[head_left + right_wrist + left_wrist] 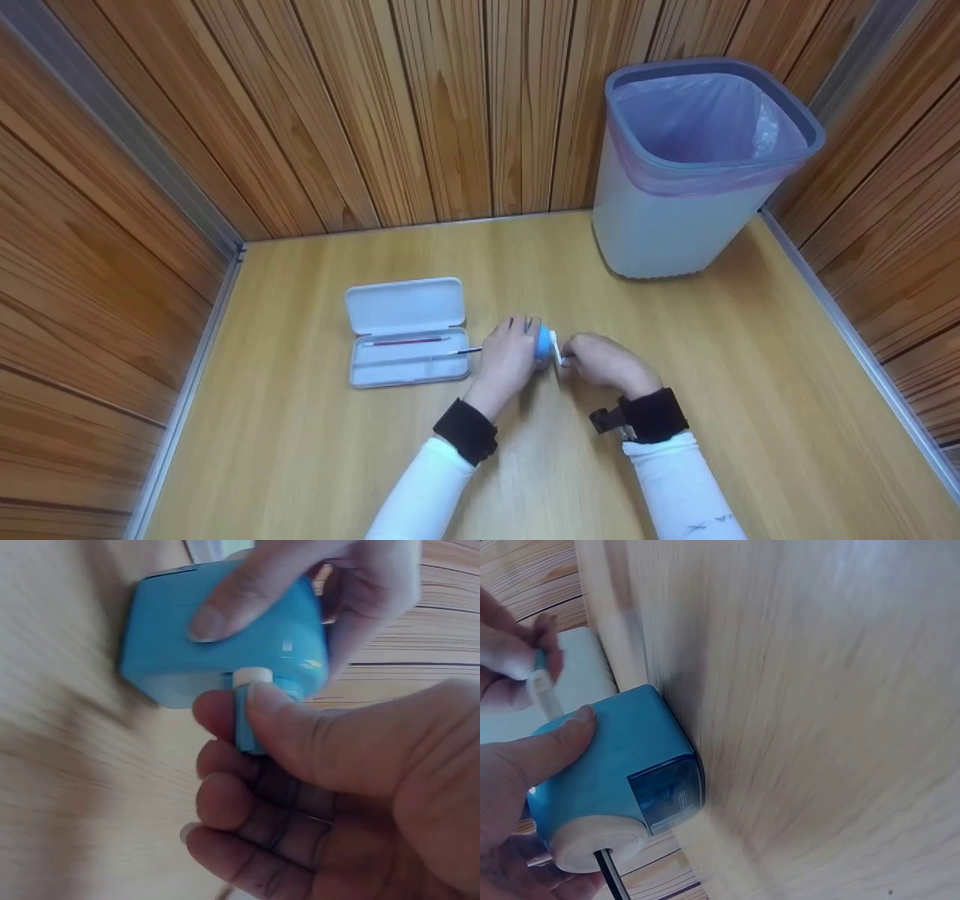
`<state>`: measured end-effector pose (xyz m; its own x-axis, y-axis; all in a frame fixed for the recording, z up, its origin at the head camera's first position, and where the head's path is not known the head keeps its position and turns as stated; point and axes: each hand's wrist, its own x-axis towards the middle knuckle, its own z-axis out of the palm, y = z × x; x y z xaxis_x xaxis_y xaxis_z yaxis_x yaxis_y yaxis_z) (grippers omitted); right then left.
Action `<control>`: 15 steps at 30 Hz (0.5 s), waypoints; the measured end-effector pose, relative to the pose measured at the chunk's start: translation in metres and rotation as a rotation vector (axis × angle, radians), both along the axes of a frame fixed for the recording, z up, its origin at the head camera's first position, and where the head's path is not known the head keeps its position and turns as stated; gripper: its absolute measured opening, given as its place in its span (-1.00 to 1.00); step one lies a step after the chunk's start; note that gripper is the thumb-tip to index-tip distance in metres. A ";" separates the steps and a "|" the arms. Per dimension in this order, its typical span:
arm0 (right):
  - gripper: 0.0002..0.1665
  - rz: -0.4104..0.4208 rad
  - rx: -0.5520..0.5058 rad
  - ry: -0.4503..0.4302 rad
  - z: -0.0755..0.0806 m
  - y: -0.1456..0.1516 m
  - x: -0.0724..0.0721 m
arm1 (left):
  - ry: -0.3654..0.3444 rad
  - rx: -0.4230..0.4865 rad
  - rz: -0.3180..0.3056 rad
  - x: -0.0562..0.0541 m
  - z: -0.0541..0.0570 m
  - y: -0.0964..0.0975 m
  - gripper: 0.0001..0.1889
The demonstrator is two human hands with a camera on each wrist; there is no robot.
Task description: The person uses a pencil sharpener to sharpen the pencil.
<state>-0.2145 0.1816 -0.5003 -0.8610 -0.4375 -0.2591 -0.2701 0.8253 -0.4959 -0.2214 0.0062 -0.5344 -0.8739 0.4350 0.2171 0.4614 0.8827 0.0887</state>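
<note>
My left hand (510, 352) grips a blue crank pencil sharpener (615, 757) from above, its thumb along one side. A dark pencil (610, 874) sticks out of the white round front of the sharpener, and in the head view it points left toward the pencil case. My right hand (606, 364) pinches the blue knob (246, 720) of the white crank (556, 348) between thumb and index finger. Its other fingers are loosely curled beneath. Low on the sharpener's front sits a dark see-through shavings drawer (669, 793).
An open white pencil case (405, 304) lies to the left, its lid tipped back, with a thin dark red pencil (405, 341) inside. A lined waste bin (660, 225) stands at the back right. Wood-panelled walls (450, 112) border the table (300, 450).
</note>
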 end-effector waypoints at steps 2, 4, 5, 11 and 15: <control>-0.85 0.016 0.002 0.024 0.003 0.000 0.000 | 0.008 0.006 -0.005 0.000 -0.001 -0.001 -0.45; -0.83 0.012 0.005 0.034 0.005 0.001 0.001 | -0.010 0.009 -0.007 0.000 -0.001 -0.001 -0.45; -0.83 0.006 0.006 0.037 0.006 0.001 0.001 | -0.025 0.012 -0.006 0.000 -0.001 -0.001 -0.45; -0.79 -0.014 -0.007 0.069 0.013 0.001 0.000 | -0.059 0.017 0.003 -0.001 0.001 -0.001 -0.45; -0.78 -0.032 -0.025 0.087 0.017 0.002 -0.001 | -0.063 0.008 -0.003 -0.001 0.001 -0.001 -0.46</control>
<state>-0.2160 0.1835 -0.4829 -0.8937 -0.4144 -0.1721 -0.2865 0.8222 -0.4919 -0.2228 0.0052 -0.5332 -0.8848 0.4357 0.1650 0.4570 0.8806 0.1250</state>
